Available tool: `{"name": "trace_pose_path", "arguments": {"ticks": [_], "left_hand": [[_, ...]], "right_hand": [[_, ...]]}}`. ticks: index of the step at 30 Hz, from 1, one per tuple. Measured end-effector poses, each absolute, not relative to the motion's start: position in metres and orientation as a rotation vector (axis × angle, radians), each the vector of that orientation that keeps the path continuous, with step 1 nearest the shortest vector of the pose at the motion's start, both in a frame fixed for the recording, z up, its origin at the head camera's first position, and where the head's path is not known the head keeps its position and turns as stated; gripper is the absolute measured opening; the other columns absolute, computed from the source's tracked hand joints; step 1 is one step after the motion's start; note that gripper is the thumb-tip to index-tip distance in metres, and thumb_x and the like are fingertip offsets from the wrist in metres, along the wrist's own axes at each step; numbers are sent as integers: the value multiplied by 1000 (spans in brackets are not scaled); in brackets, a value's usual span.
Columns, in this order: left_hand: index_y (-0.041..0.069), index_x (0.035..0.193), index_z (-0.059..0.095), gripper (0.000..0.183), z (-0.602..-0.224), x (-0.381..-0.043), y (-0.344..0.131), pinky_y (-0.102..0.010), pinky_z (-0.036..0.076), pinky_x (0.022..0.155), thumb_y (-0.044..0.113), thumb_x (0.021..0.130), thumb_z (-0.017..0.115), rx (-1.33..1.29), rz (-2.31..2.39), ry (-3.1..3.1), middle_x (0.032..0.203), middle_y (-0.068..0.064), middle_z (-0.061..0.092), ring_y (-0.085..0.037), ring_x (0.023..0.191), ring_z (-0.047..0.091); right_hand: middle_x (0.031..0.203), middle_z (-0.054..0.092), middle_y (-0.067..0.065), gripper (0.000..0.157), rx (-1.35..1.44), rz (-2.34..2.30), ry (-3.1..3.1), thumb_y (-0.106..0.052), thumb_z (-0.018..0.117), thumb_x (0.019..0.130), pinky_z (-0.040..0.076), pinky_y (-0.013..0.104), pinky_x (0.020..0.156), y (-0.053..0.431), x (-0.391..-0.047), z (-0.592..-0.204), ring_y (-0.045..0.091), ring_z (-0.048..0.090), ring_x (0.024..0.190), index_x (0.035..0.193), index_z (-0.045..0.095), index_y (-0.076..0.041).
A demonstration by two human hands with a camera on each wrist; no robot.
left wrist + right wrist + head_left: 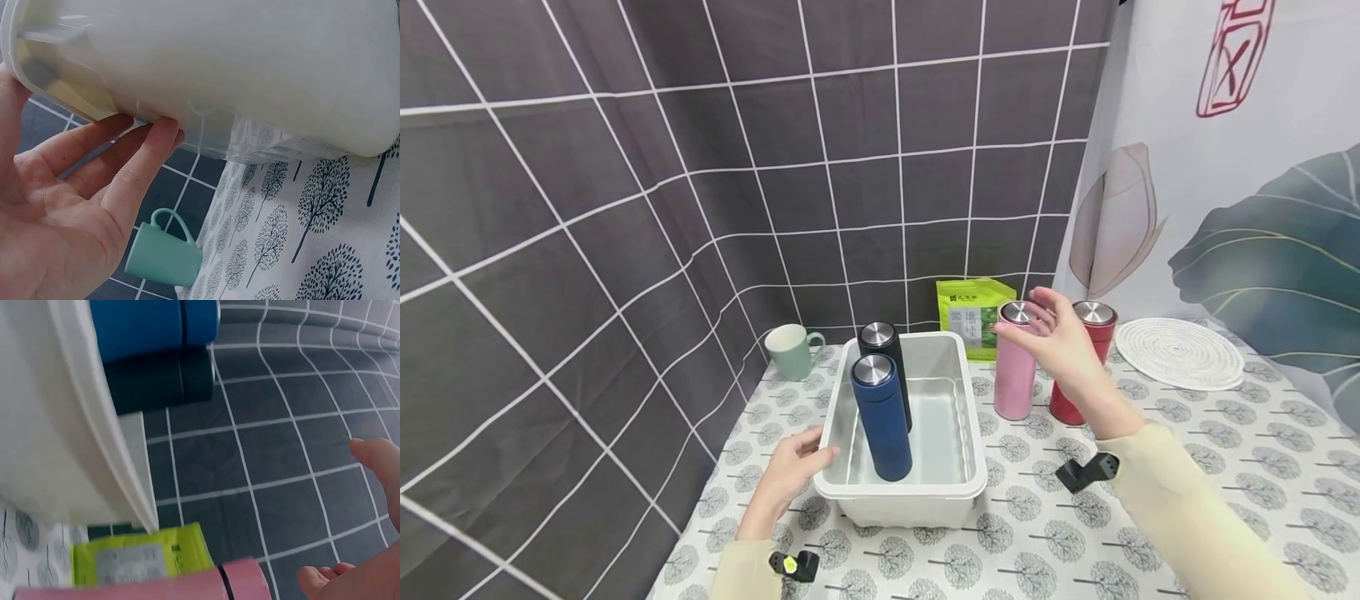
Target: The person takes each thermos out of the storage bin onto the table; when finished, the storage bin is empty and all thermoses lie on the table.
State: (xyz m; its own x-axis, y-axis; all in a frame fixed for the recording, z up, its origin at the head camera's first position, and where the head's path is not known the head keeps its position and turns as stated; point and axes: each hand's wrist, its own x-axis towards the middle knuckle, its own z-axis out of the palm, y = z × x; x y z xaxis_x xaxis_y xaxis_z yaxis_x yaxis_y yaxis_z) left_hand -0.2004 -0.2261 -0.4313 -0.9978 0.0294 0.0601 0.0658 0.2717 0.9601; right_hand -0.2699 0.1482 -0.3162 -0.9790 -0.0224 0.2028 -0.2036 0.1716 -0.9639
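Note:
A white plastic tub (902, 507) stands on the tree-print cloth. Inside it are a blue thermos flask (883, 425) and, just behind, a black thermos flask (897, 354), both upright with steel-topped lids. My left hand (790, 471) holds the tub's left side, thumb over the rim and fingers (140, 153) against the outer wall. To the right, my right hand (1060, 346) is raised near the lid of a pink thermos flask (1013, 379), thumb and fingers spread apart with nothing in between. It partly covers a red thermos flask (1066, 408) behind it.
A green mug (788, 354) stands at the back left beside the tiled-pattern curtain (760, 192). Behind the pink flask leans a bright green pouch (967, 312). A round white woven mat (1180, 354) lies at the far right.

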Motion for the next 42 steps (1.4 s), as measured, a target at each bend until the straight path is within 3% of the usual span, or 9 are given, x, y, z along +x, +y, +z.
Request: {"name": "trace_pose_path", "arguments": {"ticks": [18, 27, 42], "left_hand": [[-11, 131, 54, 51, -428, -201, -224, -44, 54, 98, 6, 85, 67, -85, -1905, -2468, 126, -31, 60, -38, 114, 63], [-12, 134, 51, 54, -429, -200, -225, -43, 53, 99, 6, 85, 66, -96, -1936, -2464, 128, -32, 59, -40, 116, 62], [-11, 133, 52, 55, -429, -199, -225, -44, 53, 99, 7, 83, 69, -59, -1912, -2465, 127, -31, 60, -39, 115, 63]], "right_hand": [[159, 29, 12, 92, 275, 1939, -2472, -33, 77, 84, 36, 49, 116, 91, -283, -313, 29, 34, 145, 153, 22, -7], [153, 38, 16, 83, 284, 2069, -2456, -21, 76, 84, 38, 45, 115, 61, -284, -326, 31, 39, 141, 149, 29, -2], [141, 51, 21, 66, 352, 2199, -2571, -17, 76, 82, 38, 49, 114, 22, -276, -342, 35, 48, 133, 138, 46, 3]]}}
